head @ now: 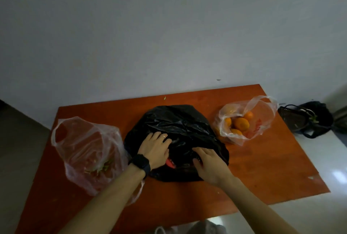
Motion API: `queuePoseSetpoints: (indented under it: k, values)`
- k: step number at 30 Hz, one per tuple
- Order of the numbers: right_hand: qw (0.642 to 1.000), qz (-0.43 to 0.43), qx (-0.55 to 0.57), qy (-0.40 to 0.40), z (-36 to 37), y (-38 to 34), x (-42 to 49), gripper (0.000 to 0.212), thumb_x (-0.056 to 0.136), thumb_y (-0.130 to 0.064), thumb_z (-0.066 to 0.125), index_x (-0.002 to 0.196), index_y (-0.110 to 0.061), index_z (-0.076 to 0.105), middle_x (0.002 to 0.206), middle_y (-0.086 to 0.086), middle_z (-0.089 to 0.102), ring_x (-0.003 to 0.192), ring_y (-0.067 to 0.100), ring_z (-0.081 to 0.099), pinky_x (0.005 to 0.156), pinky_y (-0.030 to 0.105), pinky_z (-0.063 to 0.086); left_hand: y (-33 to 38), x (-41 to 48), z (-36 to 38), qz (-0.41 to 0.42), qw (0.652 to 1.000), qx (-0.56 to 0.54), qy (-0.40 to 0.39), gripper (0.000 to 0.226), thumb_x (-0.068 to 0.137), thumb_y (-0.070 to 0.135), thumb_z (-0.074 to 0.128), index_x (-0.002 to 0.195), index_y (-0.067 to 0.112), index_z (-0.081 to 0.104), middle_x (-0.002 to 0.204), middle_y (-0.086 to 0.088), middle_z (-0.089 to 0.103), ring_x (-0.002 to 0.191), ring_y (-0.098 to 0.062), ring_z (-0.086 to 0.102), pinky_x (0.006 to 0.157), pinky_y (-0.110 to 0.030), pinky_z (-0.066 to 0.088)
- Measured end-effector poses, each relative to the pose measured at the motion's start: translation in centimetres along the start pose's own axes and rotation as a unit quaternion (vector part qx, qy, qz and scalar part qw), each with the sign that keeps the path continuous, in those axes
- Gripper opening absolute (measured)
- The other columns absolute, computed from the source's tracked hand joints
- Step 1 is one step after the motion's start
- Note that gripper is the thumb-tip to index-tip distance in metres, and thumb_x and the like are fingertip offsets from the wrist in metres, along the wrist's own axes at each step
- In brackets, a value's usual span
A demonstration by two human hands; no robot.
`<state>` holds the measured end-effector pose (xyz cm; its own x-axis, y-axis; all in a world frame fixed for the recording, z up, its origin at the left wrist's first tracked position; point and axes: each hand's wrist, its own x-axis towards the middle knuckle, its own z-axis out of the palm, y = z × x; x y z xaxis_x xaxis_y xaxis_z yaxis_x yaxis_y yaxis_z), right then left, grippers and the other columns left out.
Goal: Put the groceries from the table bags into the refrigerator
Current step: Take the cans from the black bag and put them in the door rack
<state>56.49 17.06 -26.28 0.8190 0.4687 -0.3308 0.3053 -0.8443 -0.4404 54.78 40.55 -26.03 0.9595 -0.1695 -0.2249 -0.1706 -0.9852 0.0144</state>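
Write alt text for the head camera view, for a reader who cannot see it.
A left hand and right hand rest on a crumpled black plastic bag on an orange-brown table, between a clear plastic bag of red produce and a clear plastic bag of oranges.

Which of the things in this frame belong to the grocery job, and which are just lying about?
Part of the job:
black bag, with the left hand and right hand on it
clear bag of oranges
clear bag with green stems
table

Lying about:
dark basket bag on the floor, off the table
wristwatch
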Motion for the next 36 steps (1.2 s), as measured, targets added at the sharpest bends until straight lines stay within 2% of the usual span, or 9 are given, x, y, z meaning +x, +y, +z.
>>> queuePoseSetpoints:
  k: [3, 8, 12, 15, 20, 25, 28, 30, 36]
  values:
    - [0.997, 0.029, -0.043, -0.051, 0.9, 0.2, 3.0, 0.053, 0.105, -0.043, 0.031, 0.154, -0.022, 0.030, 0.162, 0.002, 0.025, 0.149, 0.025, 0.019, 0.117, 0.039, 0.030, -1.9, 2.6, 0.8, 0.049, 0.997, 0.055, -0.037, 0.048, 0.100, 0.031, 0.041, 0.146, 0.019, 0.039, 0.153, -0.009, 0.038, 0.137, -0.031, 0.034, 0.113, -0.042, 0.028]
    - [0.988, 0.084, -0.120, -0.056, -0.4, 2.1, 8.7, 0.061, 0.104, -0.051, 0.020, 0.159, -0.026, 0.006, 0.167, 0.008, 0.002, 0.152, 0.030, 0.003, 0.122, 0.047, 0.011, -5.8, 8.3, 0.3, 0.034, 0.995, 0.079, -0.054, 0.069, 0.096, 0.033, 0.049, 0.157, 0.027, 0.016, 0.163, -0.011, 0.017, 0.150, -0.034, 0.010, 0.122, -0.053, 0.003]
    - [0.988, 0.101, -0.111, -0.046, -2.5, 3.8, 13.7, 0.066, 0.104, -0.049, 0.027, 0.159, -0.025, 0.000, 0.166, 0.009, 0.007, 0.150, 0.032, 0.011, 0.117, 0.048, 0.023, -8.3, 12.9, -0.4, 0.018, 0.992, 0.087, -0.094, 0.084, 0.092, 0.036, 0.057, 0.158, 0.031, 0.005, 0.164, -0.009, 0.012, 0.151, -0.026, 0.008, 0.121, -0.055, -0.001]
    - [0.980, 0.116, -0.151, -0.061, -3.1, 4.6, 16.7, 0.066, 0.102, -0.042, 0.033, 0.159, -0.027, 0.004, 0.165, 0.009, 0.007, 0.149, 0.033, 0.013, 0.114, 0.048, 0.026, -9.0, 15.7, -0.3, 0.007, 0.991, 0.069, -0.116, 0.090, 0.089, 0.039, 0.060, 0.158, 0.032, 0.002, 0.164, -0.007, 0.010, 0.152, -0.023, 0.007, 0.120, -0.058, -0.002]
    - [0.976, 0.142, -0.164, -0.027, -2.5, 5.5, 19.9, 0.072, 0.094, -0.034, 0.043, 0.158, -0.025, 0.012, 0.157, 0.010, 0.022, 0.137, 0.034, 0.029, 0.108, 0.045, 0.032, -9.8, 19.6, 1.1, -0.008, 0.989, 0.017, -0.146, 0.097, 0.085, 0.036, 0.066, 0.157, 0.033, 0.002, 0.163, -0.003, 0.015, 0.151, -0.021, 0.012, 0.119, -0.059, 0.000]
    - [0.986, 0.156, -0.031, -0.054, -3.0, 7.7, 22.2, 0.063, 0.098, -0.024, 0.037, 0.158, -0.023, 0.019, 0.153, 0.012, 0.028, 0.131, 0.038, 0.036, 0.106, 0.048, 0.038, -9.0, 22.6, 2.4, -0.035, 0.984, -0.069, -0.159, 0.089, 0.083, 0.029, 0.062, 0.156, 0.033, 0.013, 0.160, -0.001, 0.025, 0.149, -0.019, 0.020, 0.119, -0.057, 0.004]
    - [0.979, 0.184, 0.064, -0.060, -2.5, 9.4, 22.6, 0.054, 0.097, -0.017, 0.041, 0.150, -0.021, 0.037, 0.140, 0.015, 0.053, 0.118, 0.038, 0.054, 0.094, 0.042, 0.047, -7.5, 23.6, 2.6, -0.027, 0.981, -0.117, -0.155, 0.078, 0.084, 0.031, 0.056, 0.154, 0.033, 0.023, 0.154, -0.001, 0.038, 0.141, -0.023, 0.035, 0.119, -0.055, 0.009]
    - [0.974, 0.201, 0.092, -0.057, -2.0, 10.1, 22.5, 0.046, 0.095, -0.014, 0.044, 0.140, -0.020, 0.050, 0.127, 0.014, 0.065, 0.110, 0.038, 0.060, 0.090, 0.039, 0.049, -6.3, 23.9, 2.8, -0.017, 0.981, -0.124, -0.147, 0.072, 0.087, 0.032, 0.054, 0.153, 0.031, 0.027, 0.155, -0.001, 0.037, 0.139, -0.024, 0.037, 0.120, -0.051, 0.012]
    - [0.975, 0.166, 0.110, -0.103, -0.8, 8.8, 23.0, 0.042, 0.091, -0.010, 0.048, 0.126, -0.020, 0.067, 0.126, 0.012, 0.065, 0.116, 0.030, 0.059, 0.096, 0.032, 0.047, -6.2, 24.2, 2.7, -0.012, 0.980, -0.115, -0.159, 0.066, 0.090, 0.031, 0.051, 0.153, 0.028, 0.030, 0.155, -0.001, 0.037, 0.138, -0.024, 0.038, 0.116, -0.042, 0.022]
